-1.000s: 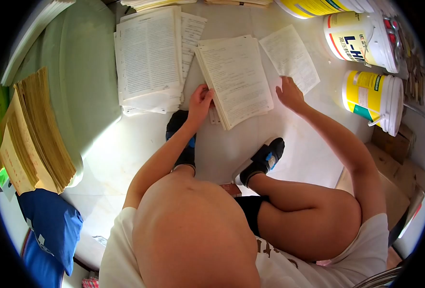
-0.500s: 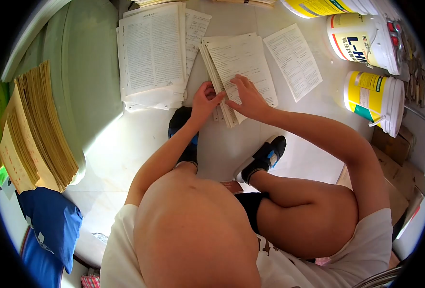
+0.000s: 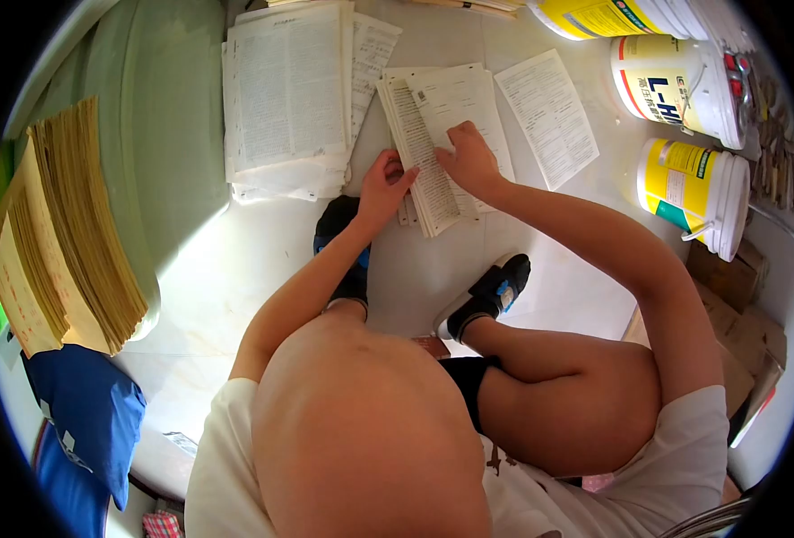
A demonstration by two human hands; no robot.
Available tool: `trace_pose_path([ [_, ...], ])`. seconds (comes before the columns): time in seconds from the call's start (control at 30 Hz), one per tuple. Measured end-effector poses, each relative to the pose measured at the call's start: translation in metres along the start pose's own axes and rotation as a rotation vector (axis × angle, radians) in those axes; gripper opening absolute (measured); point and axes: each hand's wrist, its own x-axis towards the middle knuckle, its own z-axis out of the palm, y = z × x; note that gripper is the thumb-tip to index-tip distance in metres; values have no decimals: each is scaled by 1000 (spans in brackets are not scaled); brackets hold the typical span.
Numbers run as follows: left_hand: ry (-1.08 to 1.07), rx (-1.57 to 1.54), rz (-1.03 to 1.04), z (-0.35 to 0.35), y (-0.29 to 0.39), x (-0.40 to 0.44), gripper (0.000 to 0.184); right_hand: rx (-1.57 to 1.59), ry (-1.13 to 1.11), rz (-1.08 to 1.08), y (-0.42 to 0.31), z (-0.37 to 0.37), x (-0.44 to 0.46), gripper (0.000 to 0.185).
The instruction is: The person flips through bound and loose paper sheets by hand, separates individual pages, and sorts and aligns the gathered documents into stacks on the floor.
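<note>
Paper stack [image 3: 430,182], just one, lies on the floor [image 3: 235,287], left grip [image 3: 381,189] clamped on its left edge, right grip [image 3: 476,163] on top, pinching or not one cannot tell, with one loose sheet [image 3: 547,118] and three buckets [image 3: 675,85] rightward of both, one pile [image 3: 285,99] leftward.

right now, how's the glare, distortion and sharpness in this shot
Head view: strong glare whitens the floor toward picture left; head view: curved black borders suggest a fisheye lens; head view: print on the paper stack is too small to read.
</note>
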Motion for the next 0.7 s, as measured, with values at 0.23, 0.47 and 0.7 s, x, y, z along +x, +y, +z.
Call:
trace_pose_path([
  [0.23, 5, -26, -3, 1, -1, 2, 31, 281, 3, 185, 11, -49, 40, 35],
  [0.47, 19, -17, -24, 4, 6, -1, 30, 111, 13, 55, 92, -193, 82, 41],
  [0.7, 25, -14, 14, 2, -4, 3, 29, -509, 358, -54, 117, -289, 59, 44],
])
